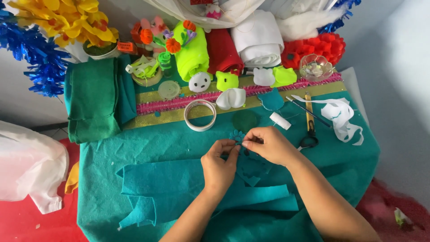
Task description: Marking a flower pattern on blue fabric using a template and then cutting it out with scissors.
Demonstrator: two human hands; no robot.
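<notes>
Nearest the front edge of the bench (96, 179), loose teal felt strips (179, 190) lie folded over the teal felt covering. Just beyond them, toward the bench centre, the left hand (219, 168) and right hand (268, 144) meet over a small blue felt flower (236, 136). Both grips are closed on it: left thumb and forefinger pinch its near edge, while the right fingertips (246, 144) press together at its right side. The flower appears thin, light and limp; judged from its cut petals, it will bend and crease easily and is best held at the centre rather than by a single petal. A dark green felt disc (244, 120) lies just behind the hands. A tape roll (200, 115) sits to the left, and a white thread spool (280, 120) and scissors (308, 134) to the right. Farther back, a pink and gold trim band (179, 105) crosses the bench, carrying small felt shapes. Along the far edge stand felt rolls in neon green (193, 54), red and white, with a folded green felt stack (96, 98) at the left edge and a glass dish (316, 67) toward the far right corner.
</notes>
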